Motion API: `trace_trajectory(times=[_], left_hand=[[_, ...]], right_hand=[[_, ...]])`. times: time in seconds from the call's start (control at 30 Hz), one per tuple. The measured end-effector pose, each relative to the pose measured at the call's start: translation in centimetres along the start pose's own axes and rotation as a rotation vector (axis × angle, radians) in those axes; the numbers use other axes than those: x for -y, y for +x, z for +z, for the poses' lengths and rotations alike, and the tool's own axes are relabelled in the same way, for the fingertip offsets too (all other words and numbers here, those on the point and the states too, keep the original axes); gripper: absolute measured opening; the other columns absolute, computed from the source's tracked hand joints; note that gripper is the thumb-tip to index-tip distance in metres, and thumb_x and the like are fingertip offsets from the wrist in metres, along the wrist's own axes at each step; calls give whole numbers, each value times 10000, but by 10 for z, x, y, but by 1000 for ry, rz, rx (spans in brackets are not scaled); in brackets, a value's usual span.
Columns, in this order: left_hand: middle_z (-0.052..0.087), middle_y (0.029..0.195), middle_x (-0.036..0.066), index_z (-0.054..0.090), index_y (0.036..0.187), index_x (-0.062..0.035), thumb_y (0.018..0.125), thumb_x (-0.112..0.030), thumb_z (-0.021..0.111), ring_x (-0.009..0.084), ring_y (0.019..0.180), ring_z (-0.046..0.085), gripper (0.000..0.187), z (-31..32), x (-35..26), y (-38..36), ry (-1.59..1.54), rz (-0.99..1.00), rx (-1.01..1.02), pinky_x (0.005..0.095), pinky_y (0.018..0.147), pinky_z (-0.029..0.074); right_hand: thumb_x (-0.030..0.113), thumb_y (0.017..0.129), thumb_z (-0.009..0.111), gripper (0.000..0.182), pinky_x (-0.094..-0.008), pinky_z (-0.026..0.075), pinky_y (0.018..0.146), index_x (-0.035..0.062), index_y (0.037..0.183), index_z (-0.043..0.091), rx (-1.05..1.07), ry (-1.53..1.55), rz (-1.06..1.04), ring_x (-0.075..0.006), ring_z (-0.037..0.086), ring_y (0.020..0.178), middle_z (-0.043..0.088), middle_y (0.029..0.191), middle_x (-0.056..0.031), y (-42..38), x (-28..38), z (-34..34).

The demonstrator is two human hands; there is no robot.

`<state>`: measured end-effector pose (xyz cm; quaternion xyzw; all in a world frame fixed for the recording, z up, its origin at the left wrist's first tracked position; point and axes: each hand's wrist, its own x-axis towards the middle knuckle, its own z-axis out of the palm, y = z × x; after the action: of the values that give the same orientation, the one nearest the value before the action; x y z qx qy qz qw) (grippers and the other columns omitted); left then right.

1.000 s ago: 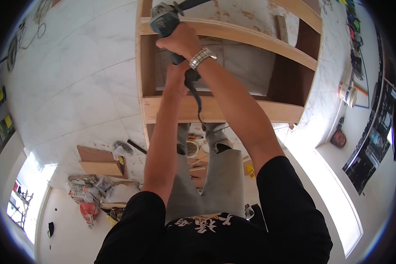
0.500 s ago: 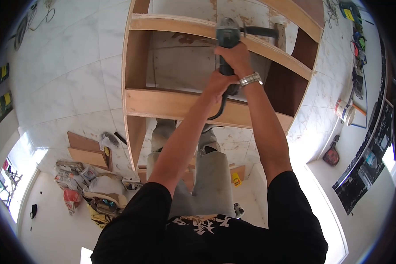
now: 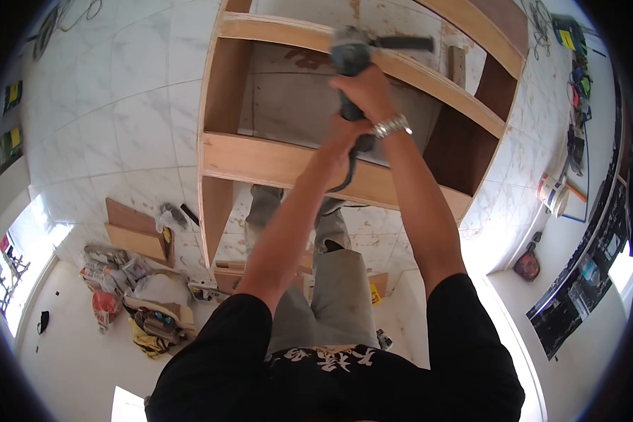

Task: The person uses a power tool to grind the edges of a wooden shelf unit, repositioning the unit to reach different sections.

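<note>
Your right hand (image 3: 367, 90) is closed around the body of the power tool (image 3: 350, 56), just behind its head, with a metal watch (image 3: 392, 126) on that wrist. Your left hand (image 3: 344, 133) is wrapped around the tool's rear part, close below the right. The side handle (image 3: 404, 43) sticks out to the right of the head, with neither hand on it. A dark cord (image 3: 349, 176) curves down from the rear end, over the front rail (image 3: 288, 158).

The tool's head is at the middle rail (image 3: 281, 32) of the wooden frame (image 3: 221, 88); it is blurred, so you cannot tell whether it touches the wood. The frame lies on the tiled floor (image 3: 137, 116) in front of you, its rails running across and its open bays showing tiles. A wood block (image 3: 456, 65) is beyond the middle rail, to the right of the side handle.

To your left are wood boards (image 3: 137, 235), one partly over another, with a pile of bags (image 3: 112, 271) near them. To your right, a white bucket (image 3: 553, 195) lies tilted near the wall, and a red and black pouch (image 3: 527, 266) sits nearer you.
</note>
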<state>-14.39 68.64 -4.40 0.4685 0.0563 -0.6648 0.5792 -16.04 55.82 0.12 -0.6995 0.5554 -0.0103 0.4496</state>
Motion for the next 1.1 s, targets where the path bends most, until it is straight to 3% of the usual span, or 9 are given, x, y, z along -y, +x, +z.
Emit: trace_trajectory(times=[0.1, 0.2, 0.3, 0.37, 0.47, 0.63, 0.67, 0.87, 1.1], left_hand=[[722, 992, 91, 652, 1161, -11, 848, -120, 794, 206, 809, 717, 360, -19, -35, -8, -98, 22, 8, 344, 690, 582], [716, 968, 88, 658, 1142, -14, 817, -96, 795, 196, 786, 707, 362, -24, -42, -6, -108, 29, 14, 344, 678, 575], [715, 949, 77, 673, 1101, -18, 776, -77, 801, 178, 768, 695, 354, -2, -33, -7, -114, 30, 12, 335, 670, 558], [725, 991, 97, 661, 1130, -4, 802, -94, 791, 190, 799, 713, 364, 19, -16, -9, -53, -15, 37, 341, 675, 565], [726, 918, 81, 689, 1043, -11, 730, -83, 811, 187, 774, 699, 343, 53, 17, -5, -3, -70, 130, 338, 669, 546], [712, 845, 70, 690, 976, -27, 675, -57, 804, 173, 736, 678, 323, 92, 42, -7, 65, -82, 152, 325, 661, 531], [710, 843, 69, 686, 961, -32, 682, -56, 807, 164, 715, 669, 305, 95, 42, -8, 32, -61, 134, 319, 663, 528], [708, 843, 66, 695, 983, -33, 634, -73, 844, 169, 740, 677, 382, 82, 42, 10, -121, 55, 16, 318, 663, 538], [707, 854, 63, 683, 997, -27, 655, -70, 837, 158, 724, 675, 377, 88, 39, 15, -90, 30, 31, 306, 654, 533]], right_hand=[[382, 609, 851, 511, -431, 599, 776, -49, 850, 719, 65, -94, -41, -362, 763, 873, 746, 850, -261, 21, 31, 29], [385, 598, 848, 516, -429, 600, 778, -51, 847, 727, 34, -112, 18, -364, 765, 869, 749, 852, -255, 27, 40, 40], [426, 617, 837, 493, -415, 574, 697, -14, 820, 747, 6, -89, -61, -322, 745, 746, 740, 769, -187, 22, 17, 18], [392, 625, 850, 486, -394, 567, 706, -12, 876, 754, -10, -79, 39, -292, 743, 755, 747, 807, -185, 4, 3, -10], [327, 657, 863, 440, -366, 552, 689, -25, 895, 750, -139, -128, 137, -219, 711, 722, 741, 809, -134, -5, -46, -43], [221, 727, 848, 294, -324, 520, 628, -11, 878, 752, -85, 85, 209, -143, 640, 662, 700, 780, -47, -25, -75, -85], [217, 714, 840, 321, -335, 540, 661, -11, 924, 758, -49, 104, 214, -163, 683, 702, 739, 822, -80, -24, -74, -87], [205, 723, 861, 315, -306, 495, 606, -20, 896, 724, 79, 18, 42, -123, 618, 666, 685, 792, -31, 2, -45, -64], [153, 710, 848, 251, -331, 511, 646, -15, 851, 725, 73, 100, 98, -153, 643, 695, 705, 810, -51, 6, -42, -69]])
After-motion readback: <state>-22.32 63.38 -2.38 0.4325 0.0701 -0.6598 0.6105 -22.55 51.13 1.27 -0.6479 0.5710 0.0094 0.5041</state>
